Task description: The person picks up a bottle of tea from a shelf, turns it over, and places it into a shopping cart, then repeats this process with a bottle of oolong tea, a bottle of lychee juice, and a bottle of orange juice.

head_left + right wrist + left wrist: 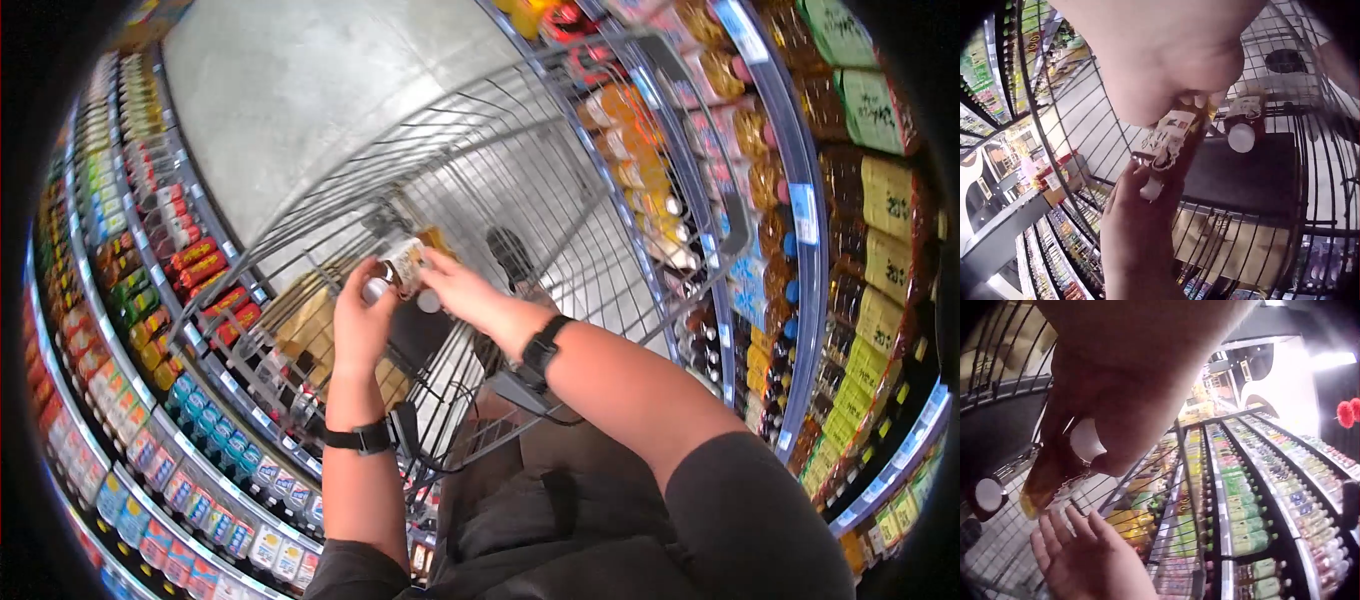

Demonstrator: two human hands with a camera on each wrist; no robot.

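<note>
From the head view we see both hands raised over a wire cart (560,200) in a shop aisle. The left hand (362,322) curls round the white-capped end of a small amber bottle (405,262), and the right hand (462,292) holds the same bottle from the other side, fingers bent along its label. The bottle sits between the two grips, above the cart's basket. A second bottle (428,300) with a white cap shows just below the right fingers; we cannot tell whether a hand holds it. A dark bag (420,335) lies in the cart under the hands, with cartons (300,320) beside it. Shelves (180,290) of drinks line both sides.

From the left wrist view we see the left hand (1141,381) close to the lens, its fingers wrapped on the bottle (1054,475), whose white cap (1087,440) peeks out between them. The right hand (1094,559) is below, fingers spread and reaching up toward the bottle's lower end. The other bottle's cap (988,494) shows at the left edge, over the cart mesh.

From the right wrist view we see the right hand (1166,56) pinching the labelled bottle (1175,140) from above, while the left hand (1138,237) grips its lower end. The second bottle (1242,125) stands apart against the dark bag (1241,175), cap toward us.
</note>
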